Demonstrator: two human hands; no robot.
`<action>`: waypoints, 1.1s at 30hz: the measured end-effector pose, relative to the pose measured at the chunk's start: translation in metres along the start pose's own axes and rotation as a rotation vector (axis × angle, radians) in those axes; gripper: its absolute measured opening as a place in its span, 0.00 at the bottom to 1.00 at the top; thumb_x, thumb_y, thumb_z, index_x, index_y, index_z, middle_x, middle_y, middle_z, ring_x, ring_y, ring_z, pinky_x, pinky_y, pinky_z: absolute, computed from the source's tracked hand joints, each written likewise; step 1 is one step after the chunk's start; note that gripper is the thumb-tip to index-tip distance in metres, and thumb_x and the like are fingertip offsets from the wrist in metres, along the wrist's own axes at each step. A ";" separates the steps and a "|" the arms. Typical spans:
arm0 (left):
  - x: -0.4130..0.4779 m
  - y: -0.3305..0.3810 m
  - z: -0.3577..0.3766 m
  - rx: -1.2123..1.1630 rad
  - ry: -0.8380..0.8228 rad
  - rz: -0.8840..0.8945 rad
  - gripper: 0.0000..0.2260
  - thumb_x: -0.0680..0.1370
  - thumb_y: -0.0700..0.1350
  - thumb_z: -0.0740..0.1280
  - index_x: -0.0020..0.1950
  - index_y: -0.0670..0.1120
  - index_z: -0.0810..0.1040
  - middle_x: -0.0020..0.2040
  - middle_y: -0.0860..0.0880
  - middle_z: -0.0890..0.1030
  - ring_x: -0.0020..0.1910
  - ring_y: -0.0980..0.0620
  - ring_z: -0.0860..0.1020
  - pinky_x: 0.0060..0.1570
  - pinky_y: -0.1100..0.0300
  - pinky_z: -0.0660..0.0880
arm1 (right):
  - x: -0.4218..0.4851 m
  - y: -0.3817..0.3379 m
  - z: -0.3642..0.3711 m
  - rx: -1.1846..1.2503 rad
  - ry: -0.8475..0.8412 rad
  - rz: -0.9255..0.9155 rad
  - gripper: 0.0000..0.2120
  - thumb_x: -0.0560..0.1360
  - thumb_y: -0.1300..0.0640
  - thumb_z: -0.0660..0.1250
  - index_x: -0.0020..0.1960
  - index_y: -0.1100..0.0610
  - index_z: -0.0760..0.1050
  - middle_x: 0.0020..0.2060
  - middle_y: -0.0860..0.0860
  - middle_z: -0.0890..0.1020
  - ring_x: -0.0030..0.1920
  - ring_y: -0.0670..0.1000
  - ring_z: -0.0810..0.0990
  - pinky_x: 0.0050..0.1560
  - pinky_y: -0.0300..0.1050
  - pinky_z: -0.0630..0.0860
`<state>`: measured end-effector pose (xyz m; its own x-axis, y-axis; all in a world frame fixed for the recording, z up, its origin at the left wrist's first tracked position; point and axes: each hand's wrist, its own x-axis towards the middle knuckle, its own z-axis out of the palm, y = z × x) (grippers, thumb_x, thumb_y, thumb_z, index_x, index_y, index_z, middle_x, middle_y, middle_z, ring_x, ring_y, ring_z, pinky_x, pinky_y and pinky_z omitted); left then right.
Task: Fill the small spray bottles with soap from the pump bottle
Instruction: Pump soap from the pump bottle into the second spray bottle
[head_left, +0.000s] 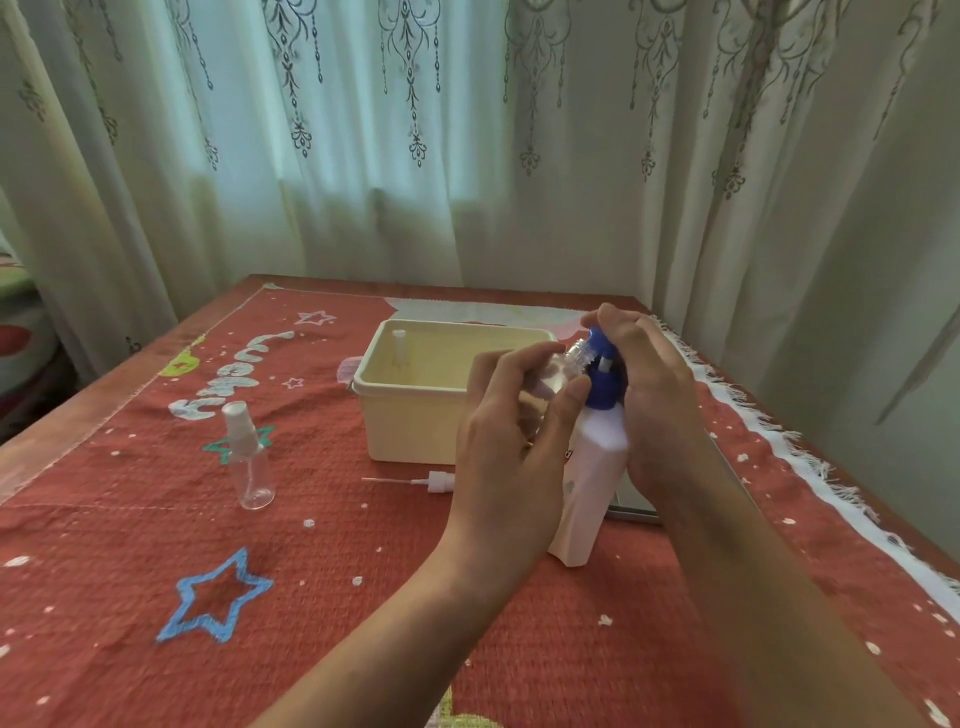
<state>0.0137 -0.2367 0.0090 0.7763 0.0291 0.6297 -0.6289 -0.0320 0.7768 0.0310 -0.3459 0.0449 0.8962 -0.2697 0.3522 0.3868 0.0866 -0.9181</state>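
Left hand (511, 415) is gripping the tilted vial (558, 371); right hand (652, 395) is clasping the pump (605, 364). Misalignment risks soap dribbling past the neck.

The red cloth table cover (322, 561) looks rough and bumpy, with painted stars. The cream plastic tub (410, 415) is smooth and dull. The white plastic pump bottle (587, 493) is smooth with a shiny blue top. The small clear plastic spray bottle (249, 457) looks see-through and glossy.
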 end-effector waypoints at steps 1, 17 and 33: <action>0.000 -0.001 0.000 0.004 -0.004 -0.007 0.12 0.80 0.46 0.67 0.63 0.47 0.77 0.55 0.52 0.76 0.52 0.55 0.78 0.48 0.68 0.75 | 0.001 0.000 0.000 -0.024 0.002 -0.010 0.05 0.80 0.54 0.61 0.50 0.54 0.74 0.29 0.39 0.80 0.32 0.39 0.79 0.36 0.35 0.78; -0.001 -0.001 0.000 -0.012 0.001 -0.008 0.12 0.80 0.47 0.68 0.63 0.48 0.78 0.54 0.54 0.76 0.52 0.56 0.78 0.47 0.67 0.76 | 0.003 0.000 -0.001 -0.020 0.023 -0.022 0.04 0.80 0.59 0.61 0.48 0.54 0.73 0.28 0.39 0.79 0.32 0.38 0.78 0.35 0.33 0.77; 0.000 0.000 0.001 -0.013 0.021 -0.004 0.12 0.80 0.46 0.68 0.63 0.47 0.78 0.54 0.53 0.76 0.52 0.55 0.78 0.48 0.65 0.77 | 0.000 0.001 -0.001 -0.003 -0.002 -0.005 0.07 0.78 0.48 0.63 0.49 0.51 0.73 0.29 0.39 0.80 0.33 0.39 0.79 0.38 0.36 0.79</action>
<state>0.0139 -0.2380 0.0092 0.7778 0.0499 0.6265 -0.6264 -0.0191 0.7793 0.0314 -0.3473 0.0438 0.8948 -0.2680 0.3572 0.3906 0.0822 -0.9169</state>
